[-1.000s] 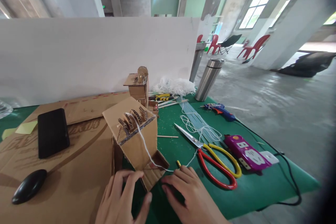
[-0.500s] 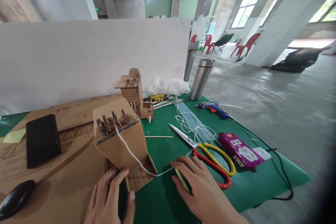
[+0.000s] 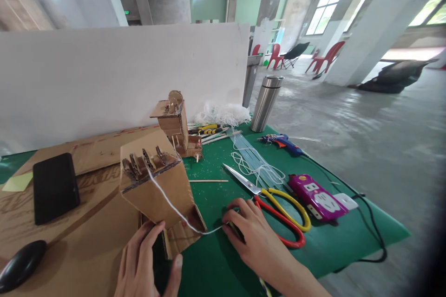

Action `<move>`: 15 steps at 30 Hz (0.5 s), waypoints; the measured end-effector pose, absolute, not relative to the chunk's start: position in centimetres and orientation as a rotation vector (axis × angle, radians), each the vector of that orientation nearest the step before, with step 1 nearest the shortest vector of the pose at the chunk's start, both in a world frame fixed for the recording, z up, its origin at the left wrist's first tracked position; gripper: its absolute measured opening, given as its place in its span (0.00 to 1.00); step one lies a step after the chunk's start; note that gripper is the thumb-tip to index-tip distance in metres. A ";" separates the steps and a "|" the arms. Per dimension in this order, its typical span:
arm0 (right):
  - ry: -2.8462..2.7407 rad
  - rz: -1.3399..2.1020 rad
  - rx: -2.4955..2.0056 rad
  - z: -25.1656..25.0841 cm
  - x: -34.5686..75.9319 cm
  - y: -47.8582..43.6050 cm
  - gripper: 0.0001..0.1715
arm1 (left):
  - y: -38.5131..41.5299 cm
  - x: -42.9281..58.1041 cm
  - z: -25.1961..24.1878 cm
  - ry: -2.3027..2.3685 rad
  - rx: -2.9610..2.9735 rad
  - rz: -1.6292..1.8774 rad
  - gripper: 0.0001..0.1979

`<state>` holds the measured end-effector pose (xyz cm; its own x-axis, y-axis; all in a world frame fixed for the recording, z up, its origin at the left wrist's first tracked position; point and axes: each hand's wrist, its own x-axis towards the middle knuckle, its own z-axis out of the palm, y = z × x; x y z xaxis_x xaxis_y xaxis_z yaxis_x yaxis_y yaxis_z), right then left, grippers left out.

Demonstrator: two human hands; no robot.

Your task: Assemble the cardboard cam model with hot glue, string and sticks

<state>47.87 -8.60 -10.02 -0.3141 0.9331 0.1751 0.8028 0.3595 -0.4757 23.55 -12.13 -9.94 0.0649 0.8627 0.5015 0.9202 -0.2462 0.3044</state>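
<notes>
A cardboard model (image 3: 155,185) with toothed pieces on top stands tilted at the front of the table. My left hand (image 3: 146,262) grips its base, fingers curled round the lower flap. A white string (image 3: 174,206) runs from the model's top down to my right hand (image 3: 254,239). That hand rests on the green mat (image 3: 223,269), fingers closed on the string's end and a thin yellow stick. Red and yellow scissors (image 3: 278,204) lie just right of my right hand.
A second small cardboard model (image 3: 174,123) stands behind. A black phone (image 3: 54,188) and black mouse (image 3: 21,264) lie on cardboard sheets at left. A purple power strip (image 3: 318,192), blue glue gun (image 3: 282,141), steel flask (image 3: 265,102) and white foam board (image 3: 121,74) are around.
My left hand slid left along the model's base and the model shifted left. My right hand moved up toward the scissors, keeping hold of the string.
</notes>
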 end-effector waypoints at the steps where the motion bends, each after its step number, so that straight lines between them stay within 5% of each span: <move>1: -2.206 0.425 -1.502 -9.9 47.8 -8.6 0.10 | -12.2 23.6 -9.9 -1.887 -2.216 -0.941 0.21; 15: -2.233 0.553 -1.155 -7.4 49.3 -11.0 0.10 | -12.4 23.8 -9.1 -1.744 -2.077 -1.092 0.15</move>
<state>49.30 -11.02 -7.42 -0.4725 0.8327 0.2887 0.6020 0.5442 -0.5844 23.81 -12.36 -9.08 0.0210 0.7567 0.6535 0.9181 -0.2733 0.2869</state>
